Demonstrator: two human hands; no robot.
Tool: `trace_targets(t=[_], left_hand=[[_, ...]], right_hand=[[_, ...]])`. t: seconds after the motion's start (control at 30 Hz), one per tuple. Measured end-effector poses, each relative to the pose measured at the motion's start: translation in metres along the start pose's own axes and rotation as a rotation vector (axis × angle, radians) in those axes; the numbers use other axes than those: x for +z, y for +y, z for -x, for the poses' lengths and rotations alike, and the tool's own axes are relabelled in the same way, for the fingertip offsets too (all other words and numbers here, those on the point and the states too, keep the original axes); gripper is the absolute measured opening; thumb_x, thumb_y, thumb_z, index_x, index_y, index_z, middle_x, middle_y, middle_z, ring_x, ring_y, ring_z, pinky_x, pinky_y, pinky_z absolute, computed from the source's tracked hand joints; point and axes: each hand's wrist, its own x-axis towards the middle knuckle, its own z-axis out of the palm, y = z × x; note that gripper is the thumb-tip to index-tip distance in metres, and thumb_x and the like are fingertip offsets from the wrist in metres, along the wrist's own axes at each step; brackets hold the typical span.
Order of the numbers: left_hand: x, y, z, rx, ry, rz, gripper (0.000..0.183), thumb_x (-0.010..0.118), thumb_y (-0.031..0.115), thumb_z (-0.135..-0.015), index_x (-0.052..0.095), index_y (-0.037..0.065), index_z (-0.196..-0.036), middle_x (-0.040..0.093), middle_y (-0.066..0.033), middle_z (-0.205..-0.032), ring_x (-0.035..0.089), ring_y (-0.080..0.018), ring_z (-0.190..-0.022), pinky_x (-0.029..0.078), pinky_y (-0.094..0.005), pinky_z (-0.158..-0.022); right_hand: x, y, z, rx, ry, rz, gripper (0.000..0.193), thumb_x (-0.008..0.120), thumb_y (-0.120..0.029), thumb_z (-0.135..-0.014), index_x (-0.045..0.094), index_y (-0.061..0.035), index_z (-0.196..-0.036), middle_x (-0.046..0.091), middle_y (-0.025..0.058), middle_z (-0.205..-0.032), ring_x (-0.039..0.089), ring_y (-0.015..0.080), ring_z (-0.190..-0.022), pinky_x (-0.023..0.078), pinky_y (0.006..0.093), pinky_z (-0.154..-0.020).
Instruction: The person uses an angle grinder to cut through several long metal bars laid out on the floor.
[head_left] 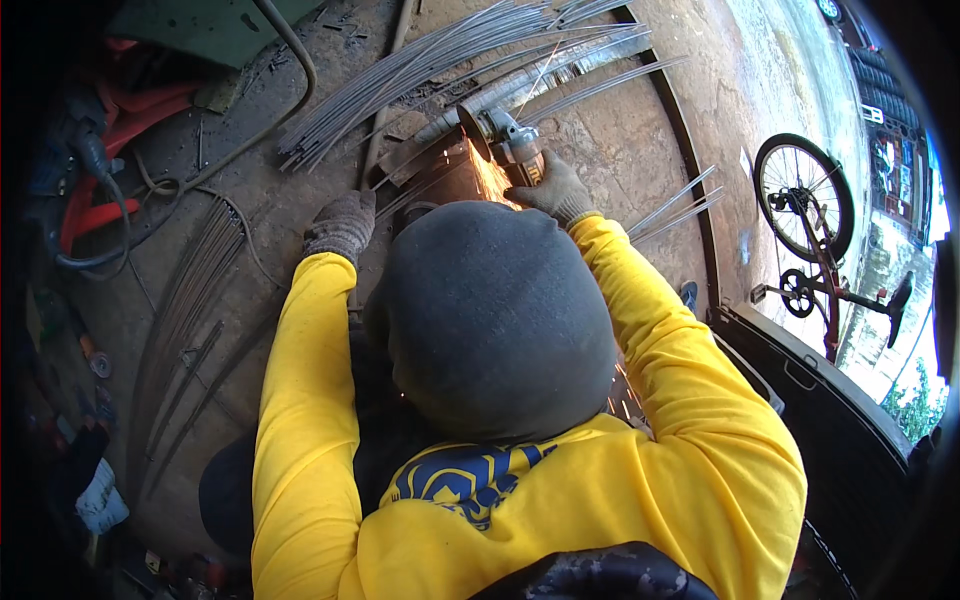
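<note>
Neither of my hands shows. Just ahead of me a person in a yellow long-sleeved shirt (pixel 560 500) bends forward, back turned, head under a dark grey cloth cover (pixel 500 310). The person's gloved right hand (pixel 557 190) grips an angle grinder (pixel 517 143). Its disc (pixel 473 133) is at a long grey metal piece (pixel 565 72), and orange sparks (pixel 488 178) spray down toward the person. The person's gloved left hand (pixel 343 222) is closed beside thin rods near that piece; what it grips is not clear. The head hides part of the work.
Bundled thin metal rods (pixel 430 75) lie at the far side, more rods (pixel 190 310) at left. A red-and-blue machine (pixel 105 170) with cables stands far left. On the right are a bicycle (pixel 815 220) and a dark metal frame (pixel 690 150). A dark mottled thing (pixel 610 575) fills the lower edge.
</note>
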Motion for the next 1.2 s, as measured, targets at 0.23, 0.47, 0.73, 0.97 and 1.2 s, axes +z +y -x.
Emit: trace_targets(t=[0.23,0.47,0.73,0.97,1.2], left_hand=[[-0.003,0.002,0.002,-0.007,-0.009,-0.008,0.066,0.031,0.055,-0.109,0.066,0.005,-0.134,0.062,-0.0246,-0.141,0.058,-0.0451,-0.132,0.046,-0.0552,-0.112],[0.001,-0.003,0.002,-0.006,-0.012,-0.009,0.065,0.031,0.054,-0.11,0.067,0.005,-0.133,0.062,-0.025,-0.141,0.058,-0.0454,-0.132,0.046,-0.0548,-0.112],[0.001,-0.002,0.001,0.016,0.006,-0.001,0.065,0.031,0.054,-0.11,0.067,0.004,-0.133,0.062,-0.0254,-0.14,0.058,-0.0457,-0.132,0.046,-0.055,-0.112],[-0.002,-0.001,0.004,-0.011,-0.007,0.0,0.065,0.03,0.053,-0.11,0.066,0.004,-0.134,0.062,-0.0254,-0.141,0.057,-0.0452,-0.133,0.045,-0.0546,-0.113],[-0.004,0.003,0.005,-0.004,0.001,-0.027,0.065,0.029,0.053,-0.111,0.066,0.004,-0.134,0.062,-0.0254,-0.141,0.058,-0.0448,-0.133,0.045,-0.0549,-0.113]], right_hand=[[-0.005,-0.006,0.004,0.038,-0.022,-0.01,0.099,0.089,-0.044,-0.068,0.048,-0.0008,-0.146,0.069,0.0318,-0.125,0.067,0.0444,-0.119,0.053,0.0477,-0.105],[-0.005,-0.019,0.002,0.006,0.02,0.026,0.096,0.089,-0.047,-0.067,0.052,0.0019,-0.141,0.069,0.0324,-0.124,0.067,0.0449,-0.119,0.053,0.0473,-0.104],[-0.008,-0.016,0.001,0.0,0.017,0.003,0.093,0.089,-0.047,-0.068,0.054,0.0023,-0.139,0.069,0.032,-0.122,0.069,0.0444,-0.116,0.053,0.0468,-0.104],[-0.007,-0.011,0.009,0.024,-0.027,-0.056,0.09,0.089,-0.043,-0.069,0.053,-0.0018,-0.141,0.071,0.0291,-0.121,0.07,0.0425,-0.115,0.054,0.0463,-0.103],[-0.011,-0.019,0.01,0.045,-0.003,0.003,0.09,0.088,-0.043,-0.069,0.054,-0.001,-0.141,0.07,0.029,-0.123,0.07,0.0421,-0.115,0.054,0.047,-0.102]])
